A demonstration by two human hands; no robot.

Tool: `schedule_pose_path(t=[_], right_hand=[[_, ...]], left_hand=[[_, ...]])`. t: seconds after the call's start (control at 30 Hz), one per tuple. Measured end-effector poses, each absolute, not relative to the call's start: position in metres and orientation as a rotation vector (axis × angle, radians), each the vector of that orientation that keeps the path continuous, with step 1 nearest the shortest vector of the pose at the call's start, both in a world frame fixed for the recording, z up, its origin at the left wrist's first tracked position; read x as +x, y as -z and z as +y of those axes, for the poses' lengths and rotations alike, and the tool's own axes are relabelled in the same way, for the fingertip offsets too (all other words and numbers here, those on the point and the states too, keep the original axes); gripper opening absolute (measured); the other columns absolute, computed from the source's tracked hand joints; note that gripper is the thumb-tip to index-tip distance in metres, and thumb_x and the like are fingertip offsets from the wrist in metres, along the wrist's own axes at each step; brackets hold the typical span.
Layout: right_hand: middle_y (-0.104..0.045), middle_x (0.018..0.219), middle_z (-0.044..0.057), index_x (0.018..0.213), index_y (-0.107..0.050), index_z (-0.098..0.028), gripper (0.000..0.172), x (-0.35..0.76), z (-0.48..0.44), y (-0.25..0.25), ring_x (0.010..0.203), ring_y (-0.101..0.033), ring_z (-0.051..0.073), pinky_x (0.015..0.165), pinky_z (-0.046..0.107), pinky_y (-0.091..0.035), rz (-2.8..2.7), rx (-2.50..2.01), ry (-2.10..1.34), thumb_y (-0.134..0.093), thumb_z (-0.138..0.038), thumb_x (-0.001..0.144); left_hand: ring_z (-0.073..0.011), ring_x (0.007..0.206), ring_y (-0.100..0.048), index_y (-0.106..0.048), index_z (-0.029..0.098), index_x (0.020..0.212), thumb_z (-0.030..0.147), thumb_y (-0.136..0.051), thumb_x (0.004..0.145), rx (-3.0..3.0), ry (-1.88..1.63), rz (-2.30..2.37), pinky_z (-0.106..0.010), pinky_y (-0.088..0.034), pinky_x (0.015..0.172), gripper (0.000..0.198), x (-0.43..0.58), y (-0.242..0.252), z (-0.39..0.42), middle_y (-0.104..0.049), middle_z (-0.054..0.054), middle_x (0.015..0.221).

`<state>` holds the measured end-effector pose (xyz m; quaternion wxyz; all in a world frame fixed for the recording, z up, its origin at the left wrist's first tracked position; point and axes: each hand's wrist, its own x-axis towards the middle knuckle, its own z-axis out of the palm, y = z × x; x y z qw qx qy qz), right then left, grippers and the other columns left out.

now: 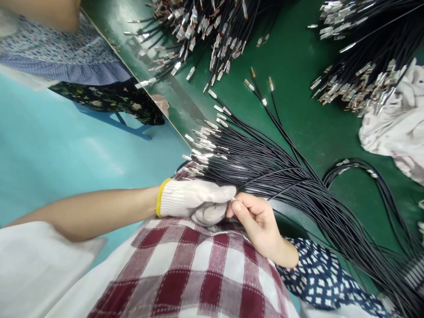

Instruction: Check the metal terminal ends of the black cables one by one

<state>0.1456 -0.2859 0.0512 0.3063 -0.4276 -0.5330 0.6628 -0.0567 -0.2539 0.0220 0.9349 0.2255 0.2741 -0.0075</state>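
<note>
My left hand (207, 201) wears a white knitted glove with a yellow cuff. Its fingers are pressed together against a small silver metal connector (233, 199). My bare right hand (256, 218) pinches the same connector between thumb and forefinger, so the hands meet in front of the checked apron (198, 265). Most of the connector is hidden by the fingers, and any cable behind it cannot be made out. Just beyond the hands lies a thick bundle of black cables (281, 176), with silver connectors (205, 141) on their near-left ends.
More black cables with metal ends (192, 31) are heaped at the back of the green table (298, 88). Another heap (371, 66) lies at the back right, beside a crumpled white cloth (397, 123). A looped cable (361, 163) rests at right. At left, another person sits on a blue stool (115, 121).
</note>
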Motion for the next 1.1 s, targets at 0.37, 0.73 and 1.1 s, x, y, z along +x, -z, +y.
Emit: schedule_pose_path(t=[0.37, 0.73, 1.1], right_hand=[[-0.035, 0.064, -0.001, 0.089, -0.062, -0.011, 0.030, 0.146, -0.285, -0.035, 0.059, -0.030, 0.006, 0.060, 0.021, -0.033, -1.265, -1.147, -1.834, -0.046, -0.028, 0.109], [-0.050, 0.070, 0.001, 0.085, -0.063, -0.010, 0.029, 0.143, -0.283, -0.032, 0.067, -0.045, 0.005, 0.066, 0.018, -0.039, -1.306, -1.151, -1.753, -0.049, -0.024, 0.107], [-0.060, 0.075, 0.002, 0.081, -0.061, -0.010, 0.026, 0.142, -0.282, -0.038, 0.071, -0.054, 0.004, 0.069, 0.012, -0.045, -1.386, -1.153, -1.640, -0.050, -0.015, 0.104]], left_hand=[[-0.0085, 0.036, -0.028, -0.042, 0.014, 0.069, 0.088, -0.051, 0.082, 0.281, 0.022, 0.574, -0.026, -0.032, 0.045, 0.076, -0.044, -0.025, -0.238, -0.035, 0.001, 0.046], [-0.0094, 0.035, -0.024, -0.041, 0.013, 0.054, 0.088, -0.051, 0.081, 0.298, 0.087, 0.541, -0.026, -0.018, 0.040, 0.080, -0.048, -0.021, -0.234, -0.030, -0.003, 0.044], [-0.0078, 0.038, -0.024, -0.033, 0.012, 0.051, 0.086, -0.040, 0.089, 0.299, 0.118, 0.420, -0.026, -0.028, 0.047, 0.083, -0.052, -0.014, -0.237, -0.026, -0.003, 0.046]])
